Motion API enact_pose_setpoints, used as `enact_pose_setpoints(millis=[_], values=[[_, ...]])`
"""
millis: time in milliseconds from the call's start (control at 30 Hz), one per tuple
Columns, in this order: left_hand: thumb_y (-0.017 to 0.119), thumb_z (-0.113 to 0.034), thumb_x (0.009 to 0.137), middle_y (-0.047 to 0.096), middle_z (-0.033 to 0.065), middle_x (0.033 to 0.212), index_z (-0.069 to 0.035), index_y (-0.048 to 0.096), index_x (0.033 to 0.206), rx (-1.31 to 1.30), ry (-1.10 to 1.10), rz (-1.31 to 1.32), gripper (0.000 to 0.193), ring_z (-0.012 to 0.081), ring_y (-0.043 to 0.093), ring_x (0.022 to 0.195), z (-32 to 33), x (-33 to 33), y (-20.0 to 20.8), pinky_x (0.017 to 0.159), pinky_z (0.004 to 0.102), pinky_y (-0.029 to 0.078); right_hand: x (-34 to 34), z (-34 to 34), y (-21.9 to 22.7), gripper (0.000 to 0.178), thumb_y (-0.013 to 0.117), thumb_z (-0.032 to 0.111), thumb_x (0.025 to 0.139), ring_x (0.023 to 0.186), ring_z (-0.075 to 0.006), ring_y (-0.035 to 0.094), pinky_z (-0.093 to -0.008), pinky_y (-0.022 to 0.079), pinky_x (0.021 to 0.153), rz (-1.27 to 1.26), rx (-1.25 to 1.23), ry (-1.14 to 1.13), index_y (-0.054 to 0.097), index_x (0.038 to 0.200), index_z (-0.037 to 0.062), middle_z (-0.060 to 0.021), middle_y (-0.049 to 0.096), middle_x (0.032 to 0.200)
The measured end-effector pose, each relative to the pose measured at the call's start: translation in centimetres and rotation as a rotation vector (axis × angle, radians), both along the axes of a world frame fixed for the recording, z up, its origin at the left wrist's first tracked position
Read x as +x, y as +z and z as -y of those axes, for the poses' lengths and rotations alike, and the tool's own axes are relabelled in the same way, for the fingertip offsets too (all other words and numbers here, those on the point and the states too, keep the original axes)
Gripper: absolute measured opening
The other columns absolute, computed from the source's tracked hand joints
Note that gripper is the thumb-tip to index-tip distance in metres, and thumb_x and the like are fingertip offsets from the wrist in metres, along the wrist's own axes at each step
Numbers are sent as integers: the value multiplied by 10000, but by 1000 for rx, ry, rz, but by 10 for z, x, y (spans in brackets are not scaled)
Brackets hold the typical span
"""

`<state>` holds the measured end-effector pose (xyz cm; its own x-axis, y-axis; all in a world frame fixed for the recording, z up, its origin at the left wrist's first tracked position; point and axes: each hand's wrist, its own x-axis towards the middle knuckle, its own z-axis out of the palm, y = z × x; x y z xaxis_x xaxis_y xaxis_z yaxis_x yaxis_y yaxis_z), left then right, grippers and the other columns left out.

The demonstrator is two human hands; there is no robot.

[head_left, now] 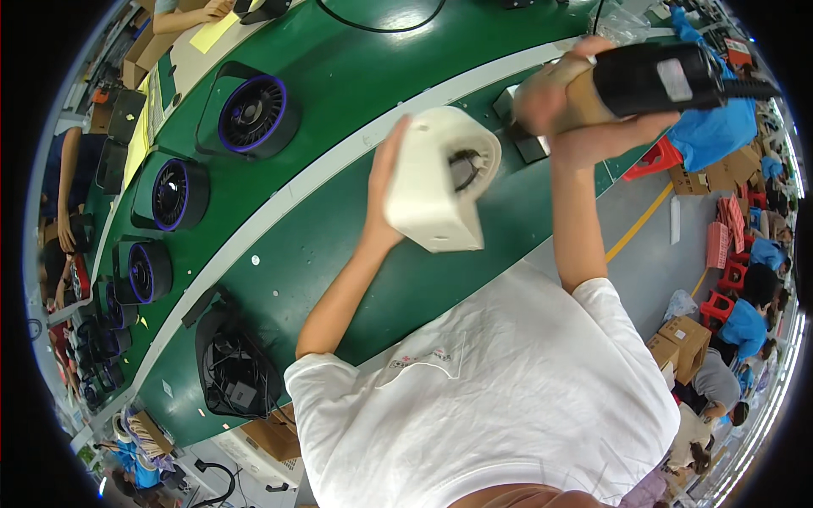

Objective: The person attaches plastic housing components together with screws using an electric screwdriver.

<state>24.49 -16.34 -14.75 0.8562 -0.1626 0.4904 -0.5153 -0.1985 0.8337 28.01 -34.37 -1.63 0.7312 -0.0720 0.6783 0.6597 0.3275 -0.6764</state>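
My left hand (388, 190) is wrapped round the left side of a white plastic housing (432, 203), holding it tilted above the green bench. A round opening at the housing's upper right shows dark wire inside. My right hand (572, 114), smeared by motion, grips a corded power tool (652, 80) with a black body and a tan front part. The tool lies sideways, its cord end pointing right; its tip is blurred, so its exact kind cannot be made out. Below and left of that hand sits a metallic block (532, 148), partly hidden.
Several black fans with purple rims (254, 114) stand along the green bench (339, 279) beyond a pale strip. A black bag-like holder with cables (237, 364) lies at the near left. Blue plastic (716, 135) and a red stool (656, 159) are at right. Other people work at both sides.
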Motion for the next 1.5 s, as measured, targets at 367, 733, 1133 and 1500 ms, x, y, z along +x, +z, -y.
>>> enact_pose_setpoints(millis=[367, 733, 1133, 1500], values=[[303, -559, 915, 457, 294, 1217, -19, 337, 1341, -1464, -1158, -1574, 688, 406, 563, 990, 5, -16, -81, 777, 477, 556, 30, 56, -66, 824, 332, 754, 793, 425, -184, 465, -284, 401, 438, 41, -265, -517, 471, 1064, -12, -89, 493, 542], [257, -570, 919, 545, 244, 1070, -16, 399, 1295, -1167, -1060, -1394, 685, 306, 579, 840, 8, -20, -83, 669, 370, 542, 2, 8, 2, 934, 136, 786, 791, 400, -183, 432, -295, 370, 393, -208, -133, -211, 426, 1153, -24, -92, 462, 531], [240, -614, 904, 590, 169, 1056, -40, 428, 1264, -1076, -1021, -1397, 703, 287, 612, 841, 12, -16, -82, 680, 367, 534, -16, -38, 8, 998, 89, 811, 764, 382, -173, 443, -277, 377, 380, -38, -45, 230, 396, 1145, -59, -88, 452, 520], [242, -613, 904, 583, 182, 1062, -32, 429, 1255, -1101, -1048, -1389, 704, 299, 604, 860, 12, -20, -81, 739, 399, 518, -12, -38, 3, 998, 77, 836, 737, 453, -172, 513, -262, 423, 434, 62, -108, 354, 468, 1021, -37, -100, 524, 574]])
